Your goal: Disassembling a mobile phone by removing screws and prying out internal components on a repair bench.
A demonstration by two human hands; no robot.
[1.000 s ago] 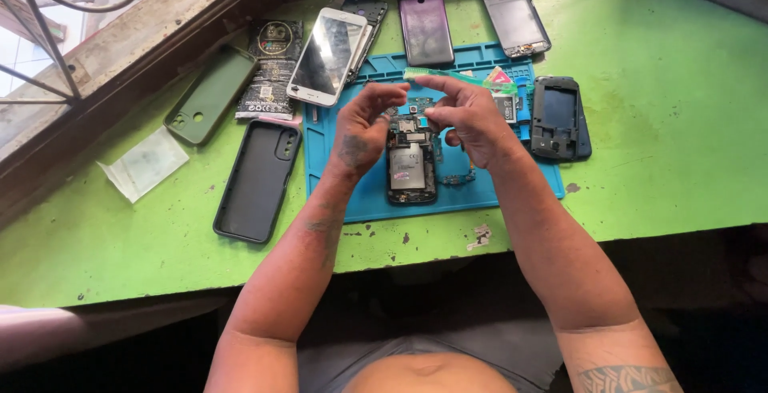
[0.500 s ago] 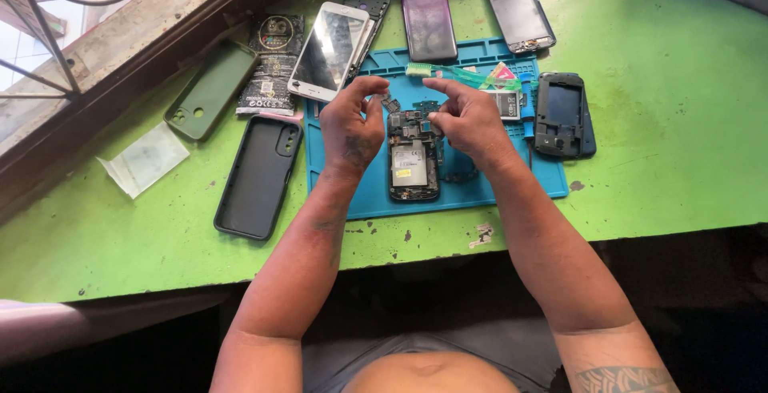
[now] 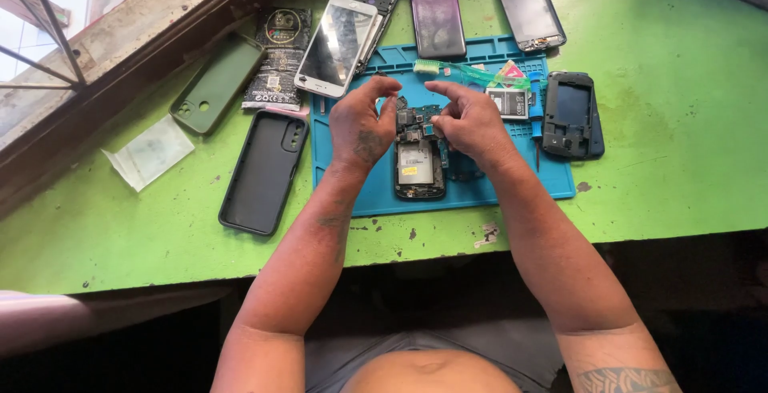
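An opened phone [image 3: 418, 171] with its back off lies on a blue work mat [image 3: 512, 181], its circuit board and a silver label exposed. My left hand [image 3: 362, 125] curls around the phone's top left corner, thumb and fingers on its edge. My right hand [image 3: 472, 121] is at the top right corner, thumb on the circuit board and index finger stretched out above it. Whether the right fingers pinch a small part is hidden.
The mat also holds a green brush [image 3: 428, 66], a flat battery [image 3: 508, 103], a blue screwdriver [image 3: 535, 113] and a black phone frame [image 3: 570, 113]. On the green table [image 3: 680, 145] lie a white phone [image 3: 336, 45], two phone backs [image 3: 437, 13], a black case [image 3: 264, 171] and a green case [image 3: 214, 85].
My hands dropped from above the phone onto its top end. The left hand's fingers have closed around the corner, and the right index finger has lifted again.
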